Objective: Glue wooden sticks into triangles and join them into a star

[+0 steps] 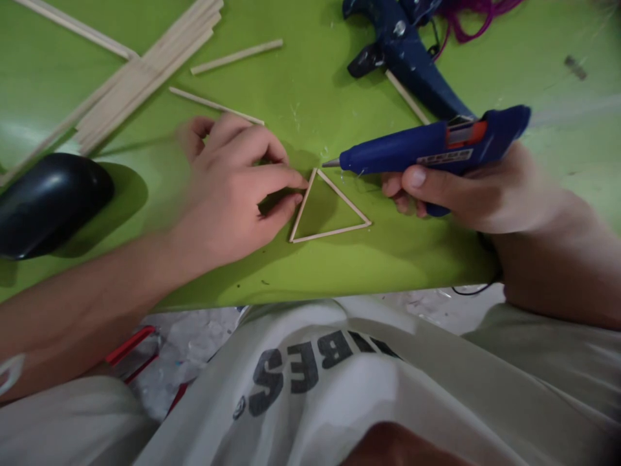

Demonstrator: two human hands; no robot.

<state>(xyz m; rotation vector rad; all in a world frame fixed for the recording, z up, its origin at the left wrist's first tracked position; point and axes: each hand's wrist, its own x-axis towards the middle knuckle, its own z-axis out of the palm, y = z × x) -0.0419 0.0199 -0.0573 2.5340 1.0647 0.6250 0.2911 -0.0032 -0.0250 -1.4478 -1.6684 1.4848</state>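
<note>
A small triangle of thin wooden sticks (330, 230) lies flat on the green table (310, 268) in front of me. My left hand (237, 178) is at its left side, thumb and index fingertip close together against that stick. In my right hand (466, 188) is a blue hot glue gun (392, 149), gripped by the handle. The gun's metal nozzle points left, just above the triangle's top corner, where two stick ends meet. Part of the handle is hidden by my fingers.
A bundle of wooden sticks (150, 71) lies at upper left, with loose sticks (237, 56) beside it. A black computer mouse (53, 204) sits at far left. A dark blue clamp-like tool (412, 58) and magenta strands (478, 19) are at the back right.
</note>
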